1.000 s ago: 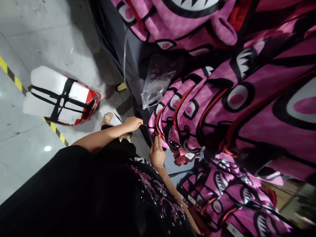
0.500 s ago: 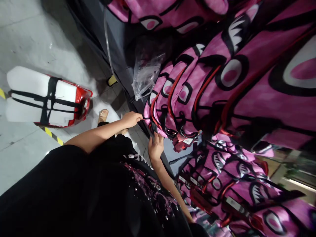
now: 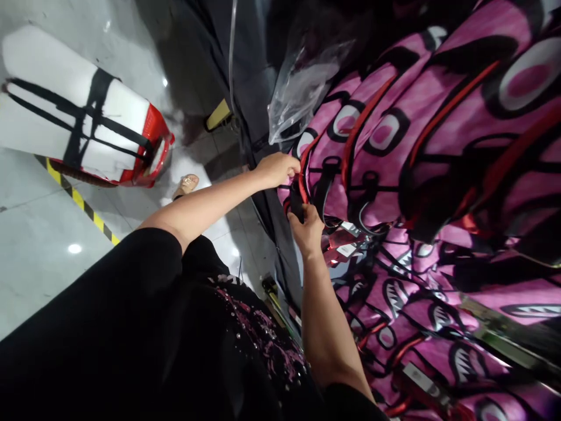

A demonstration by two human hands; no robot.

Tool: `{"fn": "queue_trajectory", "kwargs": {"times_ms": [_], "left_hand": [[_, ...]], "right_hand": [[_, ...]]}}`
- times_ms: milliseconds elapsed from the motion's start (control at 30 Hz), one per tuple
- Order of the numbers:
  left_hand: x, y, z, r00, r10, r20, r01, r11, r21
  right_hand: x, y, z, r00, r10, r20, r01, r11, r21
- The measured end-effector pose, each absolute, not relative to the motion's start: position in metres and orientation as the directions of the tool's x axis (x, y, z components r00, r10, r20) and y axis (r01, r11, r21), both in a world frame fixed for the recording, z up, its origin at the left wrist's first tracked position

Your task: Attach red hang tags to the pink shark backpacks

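Note:
A row of pink bags, printed with eyes and edged in red and black, stands at the right; they look like backpacks. My left hand is closed at the upper edge of the nearest bag, fingertips pinched by its red trim. Just below, my right hand grips the black part of this same bag between thumb and fingers. What lies under the fingertips is partly hidden. Red tags with white labels hang beside my right hand.
A clear plastic bag lies above the row. More pink bags with toothed mouths are piled at lower right. On the floor at left are a white and red bundle with black straps and yellow-black tape.
The view has shifted, and both hands appear higher and further right. My left hand has moved from a thin red strand near the bag's edge onto the bag. My right hand stays on the bag.

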State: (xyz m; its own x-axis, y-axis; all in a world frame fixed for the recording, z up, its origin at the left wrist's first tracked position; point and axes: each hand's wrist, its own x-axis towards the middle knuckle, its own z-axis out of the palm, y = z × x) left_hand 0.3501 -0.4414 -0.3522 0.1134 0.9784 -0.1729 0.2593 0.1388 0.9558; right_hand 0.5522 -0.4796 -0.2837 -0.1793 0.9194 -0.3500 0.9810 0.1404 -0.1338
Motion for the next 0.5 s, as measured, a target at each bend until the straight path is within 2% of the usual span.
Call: {"fn": "queue_trajectory", "kwargs": {"times_ms": [67, 133, 300, 400, 500], "left_hand": [[0.348, -0.446, -0.353, 0.129, 0.979, -0.156, 0.317, 0.108, 0.942], [0.349, -0.451, -0.352, 0.127, 0.976, -0.179, 0.337, 0.127, 0.933], [0.364, -0.445, -0.346, 0.094, 0.979, -0.182, 0.270, 0.151, 0.951], [0.367, -0.437, -0.343, 0.145, 0.972, -0.185, 0.270, 0.142, 0.953], [0.361, -0.431, -0.339, 0.205, 0.964, -0.166, 0.385, 0.077, 0.920]], "right_hand": [[0.558, -0.479, -0.284, -0.222, 0.917, -0.330, 0.970, 0.174, -0.169], [0.558, -0.479, -0.286, -0.255, 0.915, -0.314, 0.965, 0.222, -0.139], [0.546, -0.488, -0.288, -0.379, 0.880, -0.285, 0.925, 0.369, -0.089], [0.530, -0.494, -0.286, -0.322, 0.890, -0.323, 0.942, 0.337, -0.012], [0.502, -0.493, -0.282, -0.161, 0.940, -0.301, 0.979, 0.190, 0.069]]}}
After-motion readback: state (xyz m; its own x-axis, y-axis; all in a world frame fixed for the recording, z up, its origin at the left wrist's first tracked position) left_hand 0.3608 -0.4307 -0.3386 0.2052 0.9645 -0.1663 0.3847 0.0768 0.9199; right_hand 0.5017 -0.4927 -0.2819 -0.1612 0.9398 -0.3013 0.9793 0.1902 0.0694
